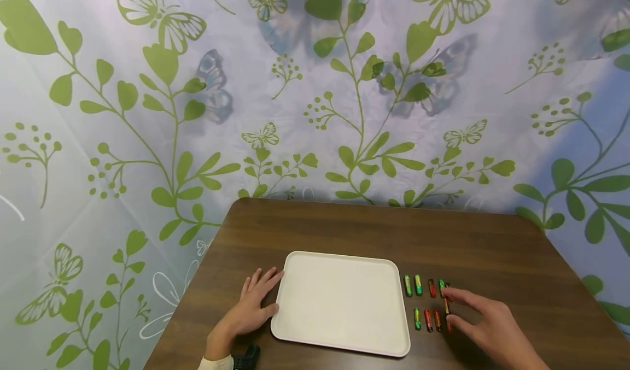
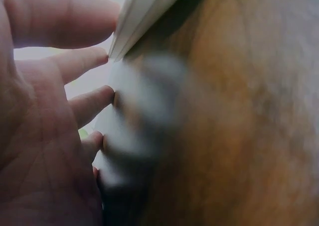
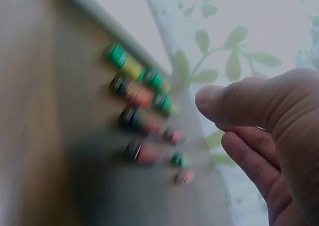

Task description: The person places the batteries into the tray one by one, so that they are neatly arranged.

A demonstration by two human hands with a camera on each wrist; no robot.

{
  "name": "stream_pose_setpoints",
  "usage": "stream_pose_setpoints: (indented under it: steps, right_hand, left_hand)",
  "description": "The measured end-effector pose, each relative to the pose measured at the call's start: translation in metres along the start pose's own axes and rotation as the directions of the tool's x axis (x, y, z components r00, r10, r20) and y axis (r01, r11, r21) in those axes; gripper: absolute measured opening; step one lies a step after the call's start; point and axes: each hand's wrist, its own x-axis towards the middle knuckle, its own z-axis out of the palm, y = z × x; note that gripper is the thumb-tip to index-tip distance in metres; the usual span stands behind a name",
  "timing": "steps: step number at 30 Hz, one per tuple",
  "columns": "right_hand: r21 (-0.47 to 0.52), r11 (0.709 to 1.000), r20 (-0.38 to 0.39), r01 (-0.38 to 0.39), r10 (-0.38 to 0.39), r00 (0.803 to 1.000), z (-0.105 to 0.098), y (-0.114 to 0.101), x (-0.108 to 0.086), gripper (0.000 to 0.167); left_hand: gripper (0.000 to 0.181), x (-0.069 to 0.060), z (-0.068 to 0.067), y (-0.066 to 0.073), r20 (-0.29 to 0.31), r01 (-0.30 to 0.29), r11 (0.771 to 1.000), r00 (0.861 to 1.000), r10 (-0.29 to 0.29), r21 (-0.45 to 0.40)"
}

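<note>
A white rectangular tray lies on the wooden table. My left hand rests at its left side, fingers spread, with thumb and a fingertip at the rim. To the right of the tray, small batteries lie in two rows. Some are green and yellow, like the battery nearest the tray; others are red and black, such as the battery in the near row. My right hand hovers beside the rightmost batteries, thumb and index finger apart. The right wrist view shows nothing between them.
The brown table extends behind the tray and to the right of the batteries. A curtain with green leaves and butterflies hangs behind the table. A dark band is at my left wrist.
</note>
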Motion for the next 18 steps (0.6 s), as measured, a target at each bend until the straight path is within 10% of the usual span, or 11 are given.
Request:
stream_pose_setpoints:
  steps: [6,18]
  right_hand:
    - [0.024,0.998,-0.021,0.054,-0.053,0.998,0.001,-0.023,0.031,0.063]
    - [0.161,0.987,0.030,0.019,-0.024,0.999,0.034,-0.072,0.081,0.059]
  left_hand:
    - [0.076,-0.002,0.001,-0.005,-0.012,-0.036,0.998,0.999,0.036,-0.044]
    - [0.078,0.001,-0.004,0.005,0.047,0.073,0.996,0.996,-0.075,0.040]
